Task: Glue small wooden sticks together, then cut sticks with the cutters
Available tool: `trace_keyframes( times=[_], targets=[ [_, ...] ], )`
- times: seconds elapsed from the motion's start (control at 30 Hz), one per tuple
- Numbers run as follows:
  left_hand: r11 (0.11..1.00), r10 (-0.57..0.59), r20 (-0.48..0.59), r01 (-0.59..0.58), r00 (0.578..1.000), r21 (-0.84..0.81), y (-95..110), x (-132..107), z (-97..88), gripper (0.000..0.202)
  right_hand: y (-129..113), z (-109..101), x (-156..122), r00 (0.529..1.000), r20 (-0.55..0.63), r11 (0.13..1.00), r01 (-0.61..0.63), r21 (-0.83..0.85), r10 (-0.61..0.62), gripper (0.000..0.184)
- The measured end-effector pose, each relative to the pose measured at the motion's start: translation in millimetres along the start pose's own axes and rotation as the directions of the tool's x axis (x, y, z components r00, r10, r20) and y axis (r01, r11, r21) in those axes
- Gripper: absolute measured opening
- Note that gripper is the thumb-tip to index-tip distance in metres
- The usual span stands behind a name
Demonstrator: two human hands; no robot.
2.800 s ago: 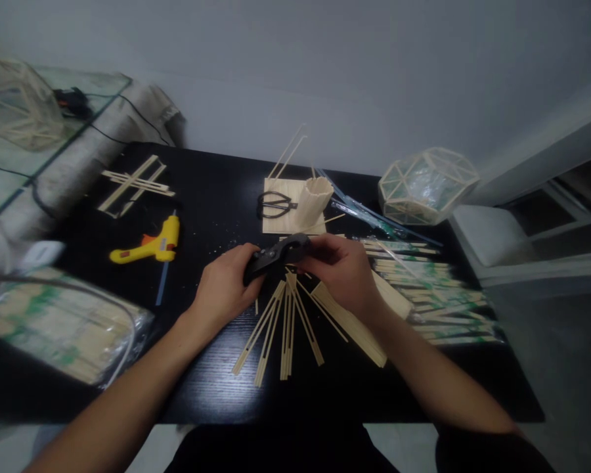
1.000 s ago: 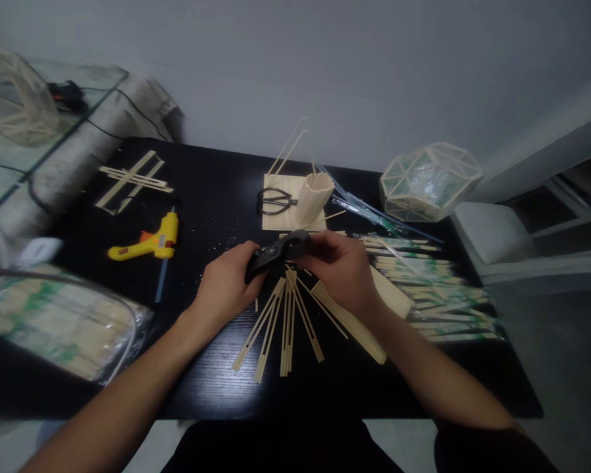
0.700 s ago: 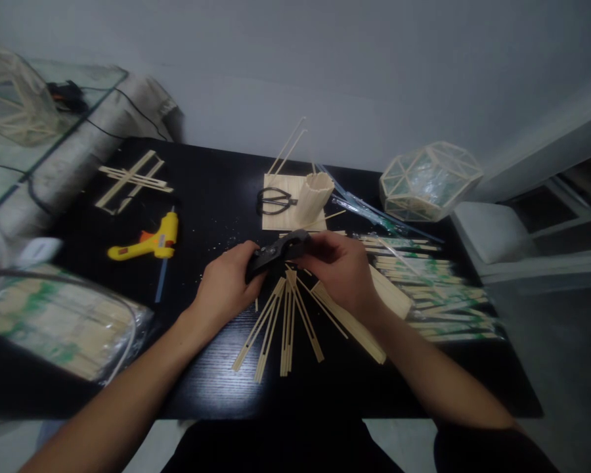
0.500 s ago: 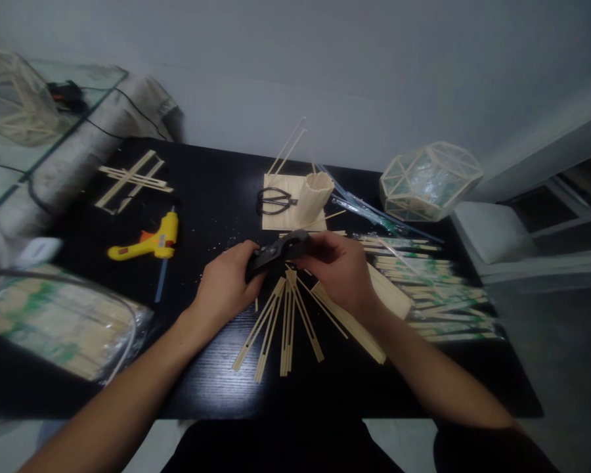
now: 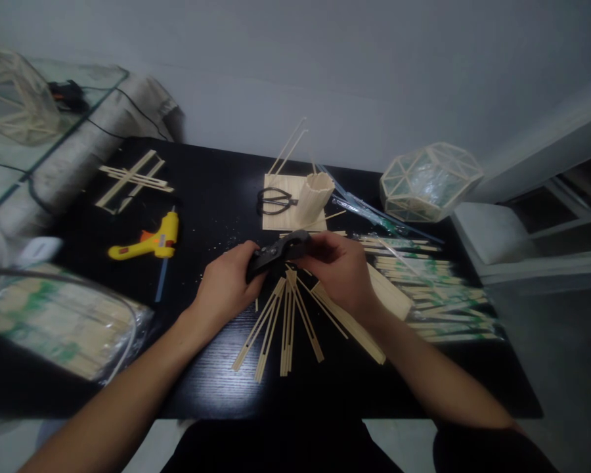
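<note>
Left hand (image 5: 229,279): wrapped around the handle end of a black hand tool with a curved head (image 5: 270,255), above the black wood-grain table (image 5: 217,190).
Right hand (image 5: 343,270): fingertips drawn together at the tool's head; cannot tell what they pinch.
Nearer the body: fanned slim pale wooden sticks (image 5: 284,328).
Beyond: a square pale wooden board (image 5: 270,222) carrying a pale stick-walled cylinder (image 5: 311,206).

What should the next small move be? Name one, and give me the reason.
Probably ease the right hand slightly back from the black tool before squeezing it. The left hand grips the tool, while the right is up close against its other end. Anything the right may be pinching is hidden, so a little more room seems safer.
</note>
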State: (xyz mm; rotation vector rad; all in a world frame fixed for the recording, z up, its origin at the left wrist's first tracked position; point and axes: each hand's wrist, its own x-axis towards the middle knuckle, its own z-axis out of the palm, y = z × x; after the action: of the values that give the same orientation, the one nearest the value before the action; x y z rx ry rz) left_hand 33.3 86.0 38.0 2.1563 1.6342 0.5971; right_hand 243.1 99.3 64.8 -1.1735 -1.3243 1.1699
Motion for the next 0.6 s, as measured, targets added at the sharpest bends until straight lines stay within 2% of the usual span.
trace_keyframes(
  times=[0.6],
  targets=[
    [1.0, 0.009, 0.007, -0.009, 1.0, -0.023, 0.4, 0.0, -0.4, 0.014, 2.5, 0.1, 1.2, 1.0, 0.007, 1.0, -0.006, 0.009, 0.006, 0.029]
  ],
)
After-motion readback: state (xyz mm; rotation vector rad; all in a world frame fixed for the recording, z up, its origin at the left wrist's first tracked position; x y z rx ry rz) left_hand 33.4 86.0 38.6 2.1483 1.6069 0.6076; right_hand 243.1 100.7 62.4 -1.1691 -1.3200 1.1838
